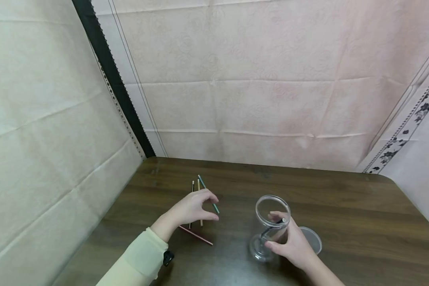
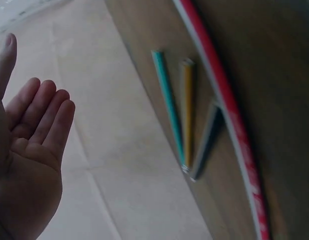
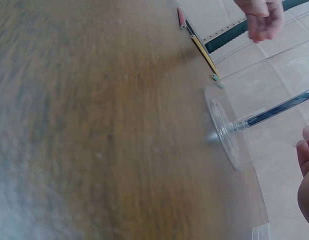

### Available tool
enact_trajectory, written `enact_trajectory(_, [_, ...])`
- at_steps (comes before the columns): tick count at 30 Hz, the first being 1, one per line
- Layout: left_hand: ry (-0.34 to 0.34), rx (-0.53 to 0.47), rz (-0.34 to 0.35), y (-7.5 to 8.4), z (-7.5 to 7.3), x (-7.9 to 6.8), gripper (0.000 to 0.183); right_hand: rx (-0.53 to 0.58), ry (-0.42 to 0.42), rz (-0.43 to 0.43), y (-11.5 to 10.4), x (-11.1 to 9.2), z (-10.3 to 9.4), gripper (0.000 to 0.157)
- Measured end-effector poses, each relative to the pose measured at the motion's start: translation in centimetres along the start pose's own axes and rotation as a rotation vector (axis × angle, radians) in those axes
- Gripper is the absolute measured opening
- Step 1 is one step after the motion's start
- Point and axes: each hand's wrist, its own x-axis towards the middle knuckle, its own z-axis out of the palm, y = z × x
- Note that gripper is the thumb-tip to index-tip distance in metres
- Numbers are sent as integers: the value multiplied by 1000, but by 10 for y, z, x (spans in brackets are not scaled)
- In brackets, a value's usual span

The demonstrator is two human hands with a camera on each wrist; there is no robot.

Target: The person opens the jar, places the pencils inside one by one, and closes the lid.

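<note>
My right hand (image 1: 293, 242) grips the side of a clear jar (image 1: 260, 251), thumb in front and fingers behind. The jar stands upright with its mouth uncovered. Inside it leans one dark pencil (image 3: 279, 107), its lower end on the jar's base. To the left, my left hand (image 1: 191, 208) hovers over several loose pencils, thumb and fingers spread apart, holding nothing. Under and beyond it lie a teal pencil (image 2: 168, 107), a yellow pencil (image 2: 188, 112) and a black pencil (image 2: 208, 142), partly hidden by the hand in the head view. A red pencil (image 1: 198, 236) lies nearer me.
A round clear lid (image 1: 312, 240) lies flat on the dark wooden table (image 1: 361, 214), just right of the jar and partly behind my right hand. Pale cloth (image 1: 271, 99) hangs along the table's back and sides.
</note>
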Motion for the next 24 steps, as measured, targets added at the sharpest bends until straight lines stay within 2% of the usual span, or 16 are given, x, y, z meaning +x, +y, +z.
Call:
enact_trajectory(9, [-114,7,-117,-30,-1,-13,48,22,-9,-6,1,0,1,68])
enact_trajectory(16, [-178,156,-63,-47,2,-24,40,-19,5,-10,1,0,2,68])
enact_trajectory(24, [-209,235,-25,-48,5,-23,36,-11,-3,-15,-1,0,1,68])
